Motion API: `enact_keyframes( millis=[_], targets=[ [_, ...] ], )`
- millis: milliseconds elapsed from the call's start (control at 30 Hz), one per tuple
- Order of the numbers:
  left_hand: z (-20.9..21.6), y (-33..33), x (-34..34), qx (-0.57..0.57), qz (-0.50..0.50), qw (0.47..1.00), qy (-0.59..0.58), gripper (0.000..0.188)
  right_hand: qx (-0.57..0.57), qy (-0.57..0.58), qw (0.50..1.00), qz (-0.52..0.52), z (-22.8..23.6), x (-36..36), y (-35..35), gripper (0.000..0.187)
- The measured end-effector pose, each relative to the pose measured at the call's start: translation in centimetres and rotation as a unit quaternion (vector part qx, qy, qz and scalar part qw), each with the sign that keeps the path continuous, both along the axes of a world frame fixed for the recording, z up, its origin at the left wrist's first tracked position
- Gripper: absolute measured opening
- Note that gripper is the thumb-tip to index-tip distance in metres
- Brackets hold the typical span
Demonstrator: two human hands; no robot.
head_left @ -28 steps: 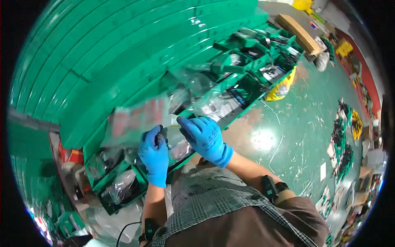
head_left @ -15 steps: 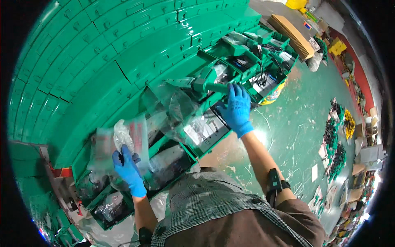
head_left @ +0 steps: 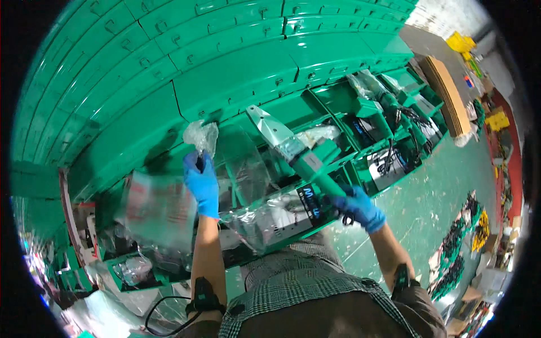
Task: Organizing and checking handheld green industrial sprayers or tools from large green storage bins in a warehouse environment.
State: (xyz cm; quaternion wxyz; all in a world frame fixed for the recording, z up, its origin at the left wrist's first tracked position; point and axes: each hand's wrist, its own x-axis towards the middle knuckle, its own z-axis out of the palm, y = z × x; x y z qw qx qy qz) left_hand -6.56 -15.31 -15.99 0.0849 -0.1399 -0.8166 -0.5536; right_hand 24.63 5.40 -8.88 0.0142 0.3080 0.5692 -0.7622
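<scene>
My right hand [head_left: 360,209], in a blue glove, is closed round the handle of a green pipe welder [head_left: 313,161]. Its flat, tapered metal plate [head_left: 267,125] has holes in it and points up and left over the open cases. My left hand [head_left: 201,183], gloved too, grips a bunched piece of clear plastic wrap [head_left: 201,137], raised above the row; whether anything is inside cannot be made out. Beneath the tool, an open green metal case [head_left: 282,239] holds a printed sheet, a black-and-blue package and loose clear film [head_left: 251,225]. A plastic bag with red print [head_left: 158,208], blurred, lies left of my left hand.
Closed green metal cases [head_left: 225,62] are stacked high behind the row. More open cases [head_left: 389,169] with corded green tools stand at the right, beside flat cardboard [head_left: 445,93]. Black, green and yellow piles [head_left: 453,259] lie on the green floor [head_left: 394,248]. A cable hangs near my left forearm.
The pipe welder is lifted clear of the cases in my right hand, its plate now showing. My left hand has moved up and right with the clear wrap, away from the red-printed bag.
</scene>
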Motion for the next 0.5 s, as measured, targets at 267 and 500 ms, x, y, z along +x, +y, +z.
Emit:
enact_keyframes(
  millis=[267,500],
  targets=[
    [3.1,10.7,5.7,-0.135,0.012,0.987,0.088,0.019,-0.025,-0.011,0.997,0.075,3.2,7.2,4.2,0.044],
    [4.5,16.1,9.1,0.134,0.011,0.99,-0.046,0.004,0.055,0.047,0.992,0.101,2.9,8.6,7.4,0.053]
  ],
)
